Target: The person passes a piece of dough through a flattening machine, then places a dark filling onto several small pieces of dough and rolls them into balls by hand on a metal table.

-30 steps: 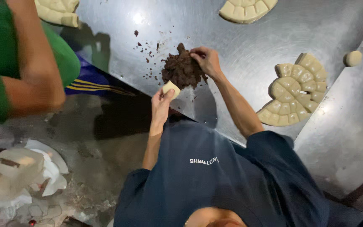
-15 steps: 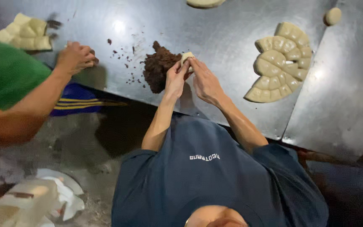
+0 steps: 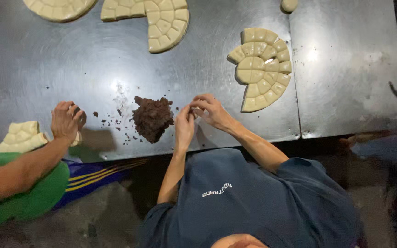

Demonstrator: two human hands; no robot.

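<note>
Beside one brown filling mound [image 3: 152, 118], left hand [image 3: 184, 126] and right hand [image 3: 211, 110] pinch one small dough piece [image 3: 197, 110]; four scored dough slabs beyond; a co-worker's hand [image 3: 65, 120] left of the mound.

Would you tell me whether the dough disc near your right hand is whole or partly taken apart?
Partly taken apart: the scored dough disc lacks its lower-left part.

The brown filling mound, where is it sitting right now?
In the head view, the brown filling mound sits on the metal table near its front edge, just beside the left hand, with a co-worker's hand farther off on its other side.
</note>
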